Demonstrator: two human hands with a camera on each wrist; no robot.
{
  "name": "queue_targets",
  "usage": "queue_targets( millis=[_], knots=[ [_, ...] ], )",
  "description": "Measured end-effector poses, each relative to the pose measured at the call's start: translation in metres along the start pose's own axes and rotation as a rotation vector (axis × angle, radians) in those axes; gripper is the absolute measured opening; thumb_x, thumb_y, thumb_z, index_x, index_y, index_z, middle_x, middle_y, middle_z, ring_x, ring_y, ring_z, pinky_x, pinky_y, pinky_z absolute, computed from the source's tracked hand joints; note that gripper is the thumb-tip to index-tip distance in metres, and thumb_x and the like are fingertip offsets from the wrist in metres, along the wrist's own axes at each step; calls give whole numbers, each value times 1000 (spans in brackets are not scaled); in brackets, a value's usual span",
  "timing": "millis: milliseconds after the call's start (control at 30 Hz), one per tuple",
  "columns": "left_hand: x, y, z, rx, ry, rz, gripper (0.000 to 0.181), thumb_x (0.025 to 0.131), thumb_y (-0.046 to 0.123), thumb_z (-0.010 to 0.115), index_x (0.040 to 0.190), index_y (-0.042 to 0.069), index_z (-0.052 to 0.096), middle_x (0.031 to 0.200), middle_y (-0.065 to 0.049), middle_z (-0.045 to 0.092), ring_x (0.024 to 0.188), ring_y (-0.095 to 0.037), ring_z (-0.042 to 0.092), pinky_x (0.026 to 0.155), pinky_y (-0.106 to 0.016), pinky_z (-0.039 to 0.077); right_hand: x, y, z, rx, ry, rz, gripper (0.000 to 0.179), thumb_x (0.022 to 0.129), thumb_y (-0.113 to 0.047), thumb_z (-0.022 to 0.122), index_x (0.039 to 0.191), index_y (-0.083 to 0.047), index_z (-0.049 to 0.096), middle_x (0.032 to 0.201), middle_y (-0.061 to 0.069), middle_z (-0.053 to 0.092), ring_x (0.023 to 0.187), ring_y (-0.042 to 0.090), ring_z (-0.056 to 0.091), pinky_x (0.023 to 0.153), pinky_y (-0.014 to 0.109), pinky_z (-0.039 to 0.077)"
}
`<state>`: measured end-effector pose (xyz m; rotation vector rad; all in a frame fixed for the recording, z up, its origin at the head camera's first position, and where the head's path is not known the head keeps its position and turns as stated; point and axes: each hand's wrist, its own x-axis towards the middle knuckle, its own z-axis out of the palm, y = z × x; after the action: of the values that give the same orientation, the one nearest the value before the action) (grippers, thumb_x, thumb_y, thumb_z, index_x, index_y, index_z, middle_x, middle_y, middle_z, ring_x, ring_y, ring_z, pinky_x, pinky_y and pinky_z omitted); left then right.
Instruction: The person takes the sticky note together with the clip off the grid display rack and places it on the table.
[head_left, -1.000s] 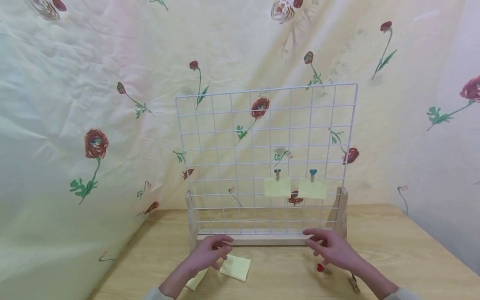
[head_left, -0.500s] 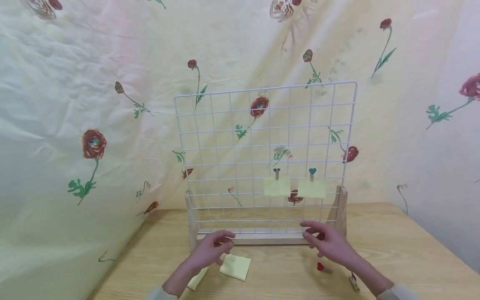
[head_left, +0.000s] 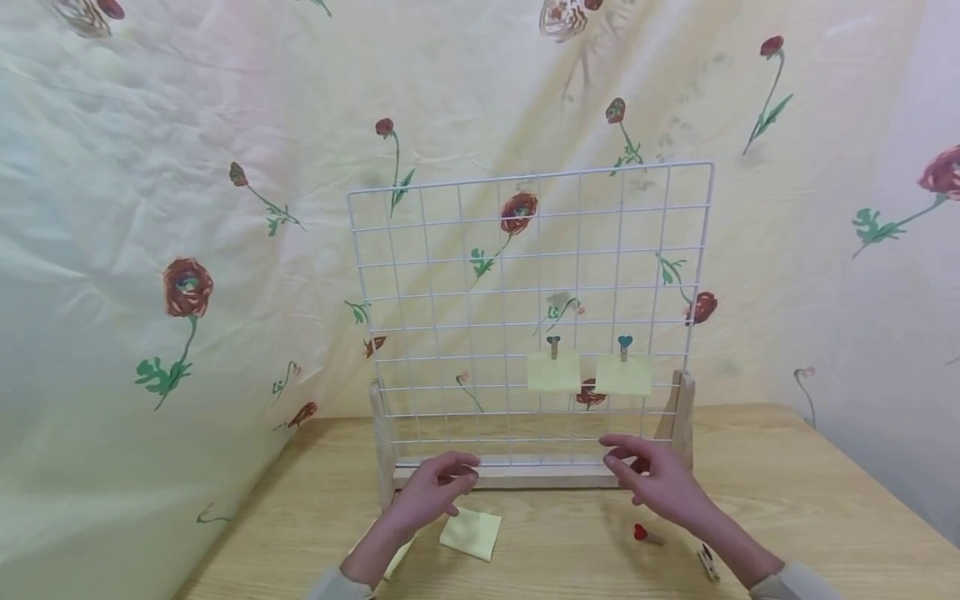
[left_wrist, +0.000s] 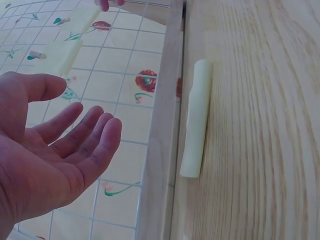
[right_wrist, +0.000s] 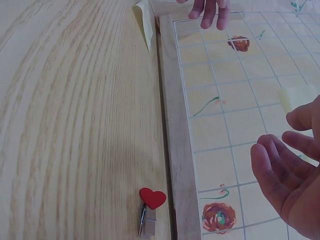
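My left hand (head_left: 435, 493) hovers over the table before the grid's base, fingers loosely bent and holding nothing. Just right of it lies a pale yellow sticky note (head_left: 471, 533) with a curled edge; a second note (head_left: 400, 560) is partly hidden behind my left wrist. My right hand (head_left: 660, 479), also relaxed, hangs before the right end of the base. Below it rests a clothespin with a red heart (head_left: 642, 533), and near the right wrist another clothespin (head_left: 708, 563). Two yellow notes (head_left: 553, 372) (head_left: 624, 375) hang on the white wire grid (head_left: 487, 267) from heart clothespins.
Wooden feet (head_left: 682, 425) and a wooden bar (head_left: 540, 477) hold the grid upright on the light wood table (head_left: 787, 483). Behind and to the sides hangs a cream cloth (head_left: 315, 100) printed with red flowers.
My left hand has shifted slightly right and up, and my right hand has risen a little. The notes and clothespins have stayed in place.
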<state>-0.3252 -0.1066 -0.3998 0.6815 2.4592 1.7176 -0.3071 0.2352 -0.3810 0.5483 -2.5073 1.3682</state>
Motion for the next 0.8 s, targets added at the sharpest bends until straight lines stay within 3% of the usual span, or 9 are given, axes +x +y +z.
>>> queue_targets(
  millis=[333,667,800],
  knots=[
    [5,-2,6,-43,24,23,37,96,23,59,125,-1,57,118,-21,61,96,-23,61,67,-32,55,3,-6,1,12,8,26,36,95,-23,61,125,-3,60,103,11,65,65,9,58,50,30,53],
    [13,6,13,-111,38,22,34,96,23,60,124,4,57,117,-15,62,102,-32,60,72,-39,55,11,-11,8,-9,28,1,33,96,-24,60,123,-5,62,99,8,66,64,9,58,50,29,51],
    [14,8,16,-135,46,20,35,95,22,60,124,3,57,118,-17,61,103,-32,60,73,-38,55,13,-13,10,7,31,12,34,96,-25,60,124,-6,62,98,8,65,65,10,58,51,27,51]
  ],
)
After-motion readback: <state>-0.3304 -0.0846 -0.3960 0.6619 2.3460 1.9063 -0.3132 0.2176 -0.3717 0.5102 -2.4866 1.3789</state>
